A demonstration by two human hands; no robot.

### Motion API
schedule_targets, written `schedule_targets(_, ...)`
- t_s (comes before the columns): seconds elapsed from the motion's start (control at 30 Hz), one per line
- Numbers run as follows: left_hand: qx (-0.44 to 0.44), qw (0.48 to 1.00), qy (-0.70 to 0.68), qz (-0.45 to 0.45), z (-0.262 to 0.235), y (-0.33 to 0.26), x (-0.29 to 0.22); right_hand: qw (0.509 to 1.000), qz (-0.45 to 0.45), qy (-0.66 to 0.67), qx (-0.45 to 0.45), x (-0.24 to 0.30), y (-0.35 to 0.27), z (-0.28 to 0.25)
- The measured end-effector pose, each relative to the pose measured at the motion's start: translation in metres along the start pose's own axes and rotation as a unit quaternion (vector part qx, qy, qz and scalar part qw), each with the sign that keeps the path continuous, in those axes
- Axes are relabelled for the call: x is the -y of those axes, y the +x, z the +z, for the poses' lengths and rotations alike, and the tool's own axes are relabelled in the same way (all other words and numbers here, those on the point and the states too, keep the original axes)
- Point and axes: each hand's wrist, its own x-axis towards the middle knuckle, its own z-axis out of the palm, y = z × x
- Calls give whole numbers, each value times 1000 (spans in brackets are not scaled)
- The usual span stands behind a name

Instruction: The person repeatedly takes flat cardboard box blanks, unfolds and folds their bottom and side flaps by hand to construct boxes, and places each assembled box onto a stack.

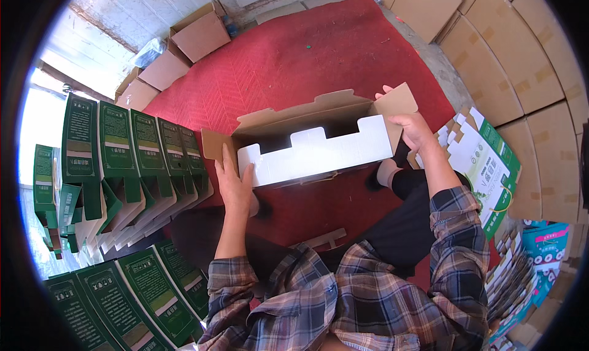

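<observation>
Between my hands is a partly folded cardboard box point(313, 158), its top open, with a white tabbed flap facing me and bare brown inner walls. My left hand point(234, 182) grips its left end, the thumb against the white flap and the fingers along the brown side flap. At the right end, my right hand point(408, 127) holds the other brown side flap point(397, 101), its fingertips showing behind the flap. The box is held above the red carpet in front of my knees. Its underside is hidden.
Green printed boxes point(116, 148) stand in rows on my left. Flat white-and-green cartons point(481, 167) lie to my right, with blue packaging point(546, 253) nearer me. Brown cartons point(503, 63) are stacked at the far right. Open brown boxes point(199, 32) line the far left wall.
</observation>
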Motion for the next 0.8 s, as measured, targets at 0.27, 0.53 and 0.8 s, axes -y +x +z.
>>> schedule_targets(0.27,-5,998,57,4,0,-6,-8,944,-250,-197,-90,19,-8,28)
schedule_targets(0.53,28,998,53,-10,1,-9,-17,760,-291,-582,14,19,-17,66)
schedule_targets(0.8,18,973,55,222,-2,-3,-11,927,-117,-356,-6,-4,-5,57)
